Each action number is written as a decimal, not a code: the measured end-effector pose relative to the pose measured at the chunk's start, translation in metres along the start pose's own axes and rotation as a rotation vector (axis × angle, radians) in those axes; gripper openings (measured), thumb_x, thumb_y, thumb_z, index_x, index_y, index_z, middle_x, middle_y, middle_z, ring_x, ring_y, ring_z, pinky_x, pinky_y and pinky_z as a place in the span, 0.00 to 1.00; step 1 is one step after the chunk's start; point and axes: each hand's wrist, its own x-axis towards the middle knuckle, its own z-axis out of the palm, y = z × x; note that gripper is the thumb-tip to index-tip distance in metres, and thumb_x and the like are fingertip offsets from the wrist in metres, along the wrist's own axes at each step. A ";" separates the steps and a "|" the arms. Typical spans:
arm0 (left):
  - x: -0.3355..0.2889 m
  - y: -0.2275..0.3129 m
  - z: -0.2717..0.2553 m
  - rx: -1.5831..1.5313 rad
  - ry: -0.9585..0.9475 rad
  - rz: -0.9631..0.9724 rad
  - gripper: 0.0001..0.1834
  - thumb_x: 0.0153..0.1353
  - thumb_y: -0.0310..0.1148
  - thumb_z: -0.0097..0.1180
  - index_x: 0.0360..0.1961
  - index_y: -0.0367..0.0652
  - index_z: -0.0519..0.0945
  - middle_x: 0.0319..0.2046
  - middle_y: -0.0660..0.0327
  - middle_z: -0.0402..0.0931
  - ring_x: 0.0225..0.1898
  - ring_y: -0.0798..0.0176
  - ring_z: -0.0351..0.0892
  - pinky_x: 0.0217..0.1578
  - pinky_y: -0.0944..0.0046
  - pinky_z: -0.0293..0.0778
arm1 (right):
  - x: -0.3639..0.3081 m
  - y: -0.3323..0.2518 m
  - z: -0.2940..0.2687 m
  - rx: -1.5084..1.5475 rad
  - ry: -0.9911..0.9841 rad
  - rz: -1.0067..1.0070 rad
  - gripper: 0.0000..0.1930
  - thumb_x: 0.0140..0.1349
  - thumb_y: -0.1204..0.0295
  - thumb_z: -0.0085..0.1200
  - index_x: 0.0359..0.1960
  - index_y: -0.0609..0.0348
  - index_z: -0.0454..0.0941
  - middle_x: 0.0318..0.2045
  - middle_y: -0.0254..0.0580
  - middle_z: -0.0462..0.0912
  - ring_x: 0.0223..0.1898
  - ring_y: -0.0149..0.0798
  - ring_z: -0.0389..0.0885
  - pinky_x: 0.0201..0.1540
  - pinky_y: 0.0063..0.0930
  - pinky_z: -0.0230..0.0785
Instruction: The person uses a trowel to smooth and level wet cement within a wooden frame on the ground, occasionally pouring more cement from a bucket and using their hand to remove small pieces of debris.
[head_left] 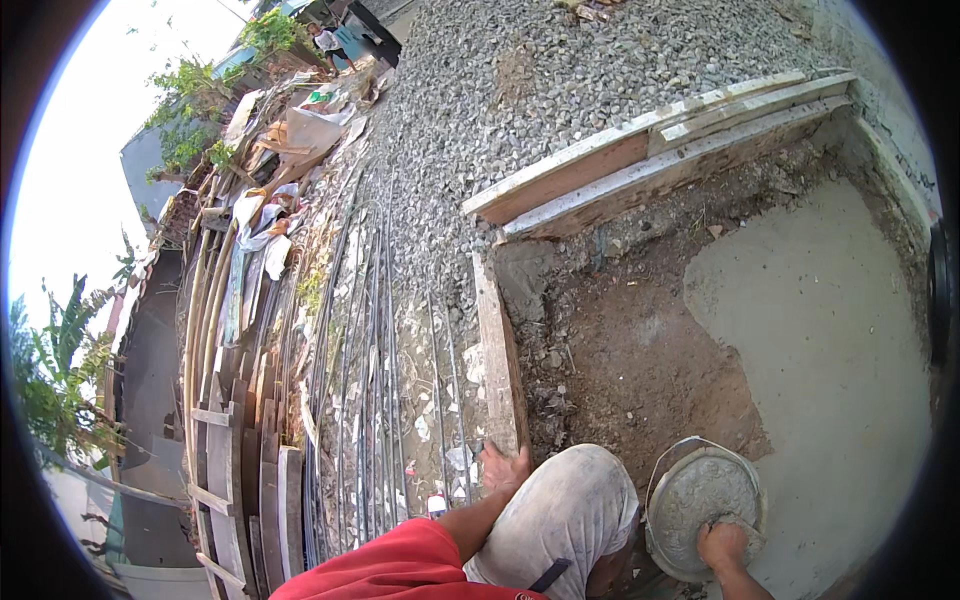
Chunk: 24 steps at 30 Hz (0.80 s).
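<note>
The right hand [724, 547], a bare one, is curled closed at the surface of the wet grey cement mix [690, 490] in a round bucket [651, 545] with a thin wire handle; whether the fingers hold something I cannot make out. The bucket stands just beside the person's bent knee in dusty pale trousers [560, 505], next to the edge of a smooth grey layer of wet concrete [820, 310]. Brown bare soil [640, 350] lies beyond the bucket. Below a red sleeve [400, 560], the left hand [505, 468] touches the near end of a narrow, weathered wooden plank [497, 350]; I cannot tell whether it grips. Long thin metal bars [388, 330] lie left of that plank, and loose grey gravel [480, 90] spreads farther off, behind long pale-edged wooden boards [680, 164].
</note>
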 end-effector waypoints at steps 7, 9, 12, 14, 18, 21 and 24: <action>0.002 -0.030 -0.035 -0.110 -0.023 0.019 0.44 0.50 0.59 0.64 0.60 0.43 0.64 0.55 0.47 0.67 0.61 0.40 0.72 0.55 0.38 0.72 | 0.007 0.044 0.057 0.102 0.217 -0.238 0.25 0.61 0.50 0.52 0.22 0.61 0.84 0.24 0.57 0.84 0.32 0.61 0.84 0.41 0.52 0.76; 0.003 -0.036 -0.037 -0.125 0.002 0.070 0.43 0.51 0.59 0.64 0.59 0.42 0.64 0.56 0.47 0.67 0.60 0.40 0.72 0.54 0.39 0.73 | -0.002 0.037 0.053 0.162 0.176 -0.198 0.26 0.60 0.49 0.53 0.20 0.62 0.82 0.23 0.58 0.83 0.32 0.62 0.83 0.41 0.52 0.75; 0.000 -0.038 -0.041 -0.140 -0.010 0.055 0.42 0.52 0.58 0.65 0.59 0.43 0.65 0.56 0.46 0.67 0.60 0.40 0.72 0.54 0.38 0.72 | -0.016 0.033 0.048 0.241 0.120 -0.099 0.26 0.59 0.48 0.54 0.21 0.62 0.81 0.23 0.59 0.82 0.32 0.62 0.83 0.40 0.51 0.75; 0.000 -0.029 -0.035 -0.148 0.001 0.081 0.41 0.52 0.58 0.65 0.59 0.43 0.65 0.56 0.46 0.68 0.60 0.40 0.72 0.53 0.37 0.72 | -0.016 0.050 0.065 0.285 0.113 -0.013 0.26 0.59 0.48 0.54 0.21 0.62 0.81 0.23 0.59 0.81 0.32 0.62 0.83 0.40 0.50 0.75; -0.003 -0.028 -0.034 -0.139 -0.004 0.070 0.40 0.53 0.57 0.64 0.59 0.44 0.65 0.55 0.46 0.68 0.60 0.40 0.73 0.54 0.38 0.72 | 0.004 0.085 0.101 0.214 0.283 -0.358 0.21 0.61 0.52 0.55 0.31 0.61 0.84 0.22 0.59 0.82 0.28 0.62 0.82 0.34 0.47 0.74; -0.006 -0.040 -0.039 -0.129 0.046 0.065 0.39 0.54 0.56 0.64 0.59 0.44 0.65 0.55 0.47 0.69 0.60 0.41 0.73 0.55 0.40 0.71 | -0.016 0.060 0.073 0.232 0.014 -0.258 0.17 0.63 0.58 0.54 0.41 0.58 0.84 0.30 0.57 0.81 0.32 0.57 0.80 0.37 0.47 0.73; -0.009 -0.034 -0.043 -0.138 0.066 0.065 0.40 0.54 0.56 0.64 0.60 0.44 0.65 0.56 0.46 0.69 0.60 0.42 0.72 0.56 0.41 0.71 | -0.018 0.071 0.071 0.119 -0.074 -0.346 0.18 0.64 0.60 0.51 0.52 0.49 0.84 0.52 0.61 0.80 0.53 0.60 0.79 0.57 0.51 0.73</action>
